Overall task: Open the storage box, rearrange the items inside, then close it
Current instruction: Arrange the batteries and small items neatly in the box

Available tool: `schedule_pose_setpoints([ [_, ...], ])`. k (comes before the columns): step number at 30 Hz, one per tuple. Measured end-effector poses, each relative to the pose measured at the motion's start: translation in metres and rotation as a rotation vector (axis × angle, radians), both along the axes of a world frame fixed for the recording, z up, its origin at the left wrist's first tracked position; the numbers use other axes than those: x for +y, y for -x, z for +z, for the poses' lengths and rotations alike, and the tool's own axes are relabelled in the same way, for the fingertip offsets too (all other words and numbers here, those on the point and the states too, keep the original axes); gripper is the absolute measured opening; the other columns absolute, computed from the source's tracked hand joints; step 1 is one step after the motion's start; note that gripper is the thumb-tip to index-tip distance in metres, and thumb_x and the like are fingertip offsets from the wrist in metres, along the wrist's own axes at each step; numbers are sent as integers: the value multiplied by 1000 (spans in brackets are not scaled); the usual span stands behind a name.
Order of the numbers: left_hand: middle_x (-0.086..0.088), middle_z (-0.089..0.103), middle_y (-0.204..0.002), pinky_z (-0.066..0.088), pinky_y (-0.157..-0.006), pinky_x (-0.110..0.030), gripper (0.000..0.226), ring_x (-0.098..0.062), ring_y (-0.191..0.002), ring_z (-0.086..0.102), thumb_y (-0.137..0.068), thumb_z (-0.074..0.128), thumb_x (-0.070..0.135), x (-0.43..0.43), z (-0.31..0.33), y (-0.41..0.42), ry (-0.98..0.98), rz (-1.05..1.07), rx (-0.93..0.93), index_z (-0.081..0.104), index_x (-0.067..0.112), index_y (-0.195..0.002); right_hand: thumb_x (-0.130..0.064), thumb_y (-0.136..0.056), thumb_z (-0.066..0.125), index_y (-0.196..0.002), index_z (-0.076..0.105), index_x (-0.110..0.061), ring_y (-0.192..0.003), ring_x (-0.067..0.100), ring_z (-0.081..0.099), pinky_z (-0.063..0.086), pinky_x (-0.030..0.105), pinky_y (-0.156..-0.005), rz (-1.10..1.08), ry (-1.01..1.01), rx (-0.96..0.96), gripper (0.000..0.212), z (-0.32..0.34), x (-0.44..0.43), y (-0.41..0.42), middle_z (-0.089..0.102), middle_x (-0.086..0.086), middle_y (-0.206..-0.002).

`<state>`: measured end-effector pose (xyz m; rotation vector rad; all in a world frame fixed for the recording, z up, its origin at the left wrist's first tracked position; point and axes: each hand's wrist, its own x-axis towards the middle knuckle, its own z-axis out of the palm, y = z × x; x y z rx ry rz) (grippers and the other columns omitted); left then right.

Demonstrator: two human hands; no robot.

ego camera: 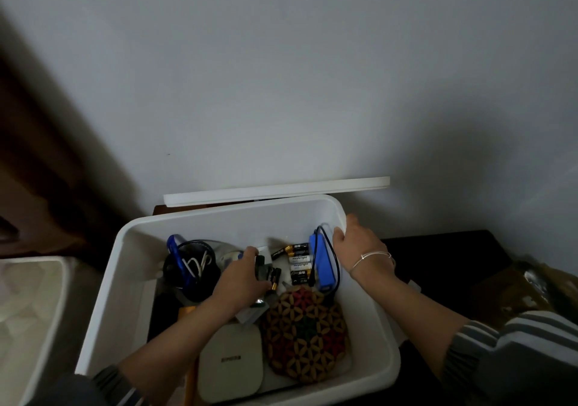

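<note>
Storage box (366, 321), open at near centre with its lid (275, 191) leaning behind the far rim: hold steady with right hand (356, 249), fingers curled over the far-right rim. With left hand (244, 272) curled round what look like small dark batteries (275, 277) mid-box, lift gently, steer clear of the blue power bank (319, 264), then lay beside the battery row (298, 261).

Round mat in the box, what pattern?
The round mat has a tan petal lattice over red and green; head view.
</note>
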<state>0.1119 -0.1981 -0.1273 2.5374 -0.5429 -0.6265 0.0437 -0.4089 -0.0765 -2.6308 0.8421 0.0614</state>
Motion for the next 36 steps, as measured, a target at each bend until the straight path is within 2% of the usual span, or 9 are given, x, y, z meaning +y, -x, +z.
schedule_pose_setpoints([
  [4,-9,65,-120,48,-77,-21,61,-20,-104,64,-87,69,28,21,13,8,-58,-107,-30,37,19,-138,-34,-97,34,-114,42,-8,-87,35,61,48,38,-70,-5,-12,-16,32,0,-1,0,63,17,-97],
  [11,10,52,-78,38,-44,-12,56,-2,-61,51,-81,75,32,72,15,27,-179,-91,85,33,22,-115,-33,-97,36,-115,44,-5,-89,38,61,44,37,-68,-9,-4,-42,34,-4,-1,0,63,20,-99],
  [13,7,55,-83,38,-50,-13,61,-5,-69,56,-78,77,36,81,11,34,-261,-85,99,31,21,-115,-33,-97,36,-115,44,-5,-88,37,60,42,35,-67,-7,-9,-42,34,-5,-1,-1,62,20,-99],
  [17,-10,53,-132,49,-79,-25,88,-21,-113,58,-81,75,35,85,0,45,-306,-81,173,20,8,-143,-34,-97,35,-116,44,-6,-85,36,59,43,35,-67,-2,-21,-40,35,-5,0,-1,62,20,-97],
  [20,-9,53,-135,52,-88,-29,92,-19,-114,58,-87,68,36,83,-1,51,-391,-117,186,9,7,-151,-35,-97,35,-114,45,-6,-84,36,59,42,34,-66,-11,-18,-37,35,-4,1,0,62,19,-97],
  [24,-4,63,-117,51,-77,-29,40,-19,-101,64,-97,49,28,64,13,47,-509,-107,-135,39,16,-134,-34,-97,35,-114,44,-6,-86,36,60,44,35,-67,-4,-7,-36,34,-5,1,-1,63,19,-96],
  [27,-3,61,-112,56,-77,-31,23,-17,-93,64,-99,47,24,32,17,37,-318,-69,-234,48,16,-121,-34,-97,35,-116,44,-6,-86,36,60,47,38,-70,-6,-16,-38,35,-3,1,-1,62,18,-96],
  [30,-7,59,-114,51,-75,-32,23,-23,-98,62,-99,47,26,-6,10,26,-254,-98,-284,56,11,-113,-35,-98,34,-115,44,-7,-83,34,60,50,39,-71,-2,-26,-29,35,-1,3,0,62,17,-94],
  [36,-8,56,-123,47,-77,-30,26,-23,-108,58,-97,51,22,-39,-23,12,-452,-88,-277,64,10,-116,-35,-98,35,-114,43,-9,-75,29,56,44,33,-64,-1,-35,-20,32,-1,4,0,63,15,-95],
])
